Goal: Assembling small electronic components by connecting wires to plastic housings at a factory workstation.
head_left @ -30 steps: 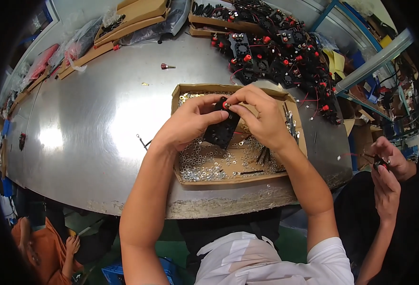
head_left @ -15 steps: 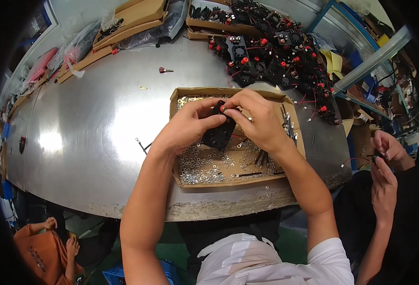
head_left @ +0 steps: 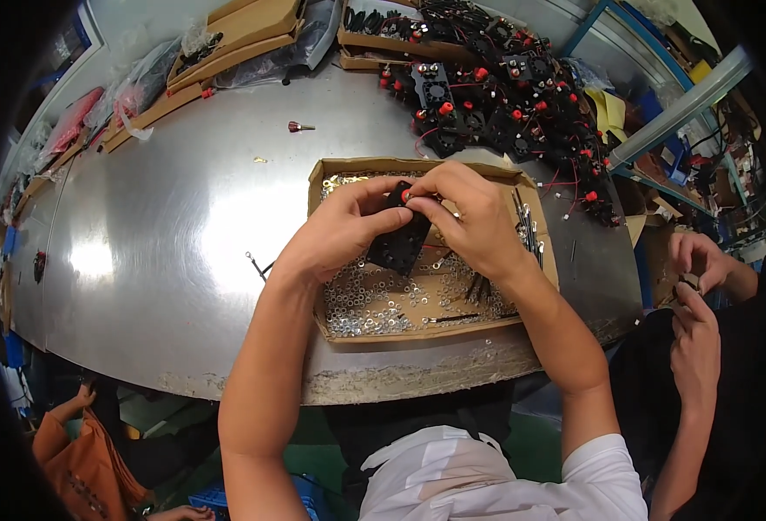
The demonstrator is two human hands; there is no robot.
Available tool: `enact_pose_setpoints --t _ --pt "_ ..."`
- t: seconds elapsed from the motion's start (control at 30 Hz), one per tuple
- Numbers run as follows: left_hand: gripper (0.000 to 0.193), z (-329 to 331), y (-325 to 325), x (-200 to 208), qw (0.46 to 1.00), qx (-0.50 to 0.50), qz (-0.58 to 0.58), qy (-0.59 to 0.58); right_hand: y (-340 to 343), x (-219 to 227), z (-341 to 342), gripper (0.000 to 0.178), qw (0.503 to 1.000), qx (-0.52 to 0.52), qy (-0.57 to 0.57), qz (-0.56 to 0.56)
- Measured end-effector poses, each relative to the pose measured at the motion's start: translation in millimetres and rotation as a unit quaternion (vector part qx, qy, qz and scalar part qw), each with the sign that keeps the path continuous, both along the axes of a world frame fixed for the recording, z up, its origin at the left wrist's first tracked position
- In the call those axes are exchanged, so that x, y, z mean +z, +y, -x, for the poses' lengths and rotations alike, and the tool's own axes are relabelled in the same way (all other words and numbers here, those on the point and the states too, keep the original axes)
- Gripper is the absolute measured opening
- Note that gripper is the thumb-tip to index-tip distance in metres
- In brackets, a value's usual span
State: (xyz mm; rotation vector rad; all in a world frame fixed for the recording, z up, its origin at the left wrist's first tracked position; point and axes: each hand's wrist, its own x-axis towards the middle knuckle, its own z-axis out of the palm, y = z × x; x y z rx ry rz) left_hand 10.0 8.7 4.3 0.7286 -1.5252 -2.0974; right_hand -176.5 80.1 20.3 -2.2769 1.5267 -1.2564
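Observation:
Over a shallow cardboard tray (head_left: 435, 334), my left hand (head_left: 348, 221) grips a black plastic panel (head_left: 397, 247) with its thumb across the front face. A red terminal post (head_left: 406, 196) sits near the panel's upper end. My right hand (head_left: 468, 217) pinches at this red post with thumb and forefinger; whatever small part lies between the fingertips is hidden. Loose metal nuts and washers (head_left: 357, 304) cover much of the tray's floor, and short black cables with ring ends (head_left: 529, 226) lie along its right side.
Black panels with red terminals and wires (head_left: 487, 104) are heaped at the back right. One red terminal post (head_left: 301, 127) lies alone on the metal table (head_left: 157, 217). Cardboard boxes (head_left: 235, 39) line the back. Another person's hands (head_left: 697, 286) work at the right; someone in orange (head_left: 88, 460) is lower left.
My hands and the panel stay nearly in place, with only a slight shift at the fingertips. At the right, the other person's hands have moved a little; the person at lower left has shifted.

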Motion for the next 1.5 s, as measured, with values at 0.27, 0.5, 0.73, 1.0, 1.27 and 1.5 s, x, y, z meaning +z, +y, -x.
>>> enact_pose_setpoints --t 0.27,0.5,0.73,1.0,1.27,1.5 --pt "0.042 -0.3 0.2 -1.8 0.999 0.011 -0.017 0.03 -0.2 -1.6 -2.0 0.01 0.999 -0.006 0.002 0.034" --pt "0.042 0.3 3.4 6.6 1.0 0.014 -0.007 0.0 2.2 -1.0 -2.6 0.011 0.999 -0.019 0.0 0.037" --pt "0.047 -2.1 -4.2 -3.4 0.999 0.001 -0.026 0.02 1.8 -2.2 -3.5 0.012 0.999 -0.024 -0.006 0.031" --pt "0.047 0.5 0.7 6.9 0.998 0.012 -0.061 0.018 0.9 -3.3 -1.6 0.021 0.999 -0.013 0.009 0.046" --pt "0.045 -5.4 -2.8 3.8 0.999 -0.003 -0.049 -0.008 4.4 -2.2 -2.3 0.019 1.0 0.005 0.001 0.026" --pt "0.047 -1.6 -4.4 -8.2 0.999 0.014 -0.042 -0.015 2.8 0.3 -3.1 0.013 1.0 -0.01 0.003 -0.003"
